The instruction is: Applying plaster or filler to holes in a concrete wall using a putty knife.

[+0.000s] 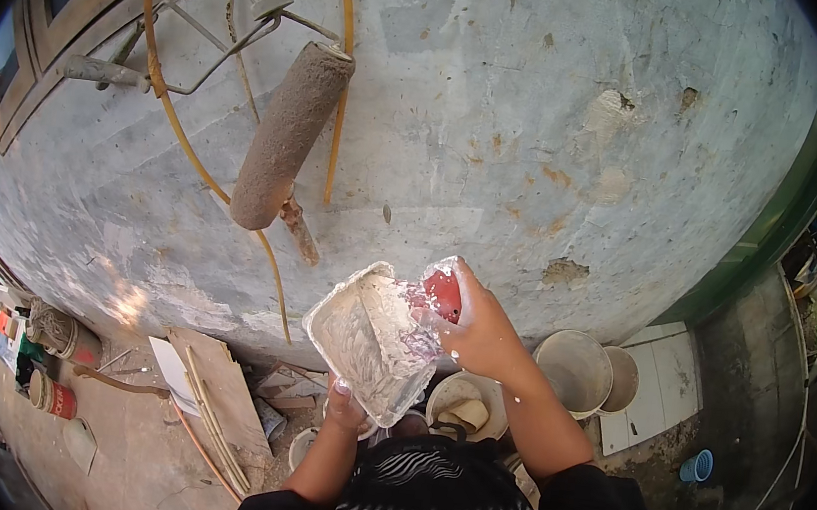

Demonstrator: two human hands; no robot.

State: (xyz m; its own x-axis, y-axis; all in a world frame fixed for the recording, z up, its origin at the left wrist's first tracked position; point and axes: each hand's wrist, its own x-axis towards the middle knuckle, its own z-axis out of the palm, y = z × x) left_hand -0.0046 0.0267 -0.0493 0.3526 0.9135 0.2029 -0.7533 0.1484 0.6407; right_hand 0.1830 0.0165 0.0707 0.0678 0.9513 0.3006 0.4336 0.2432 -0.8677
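Note:
My left hand grips the lower edge of a clear plastic tub, tilted in front of the wall. White putty is smeared thickly over the inside of the tub. In my right hand is a red-handled scraper, held at the tub's right side. White paste coats its end and my fingers; the blade is hidden in the paste. Both hands are closed on what they hold.
A patched grey wall rises ahead, with a brown paint roller and a yellow hose hanging in front. Pale buckets stand at its foot on the right. Boards lie at the left; a blue plastic cup sits far right.

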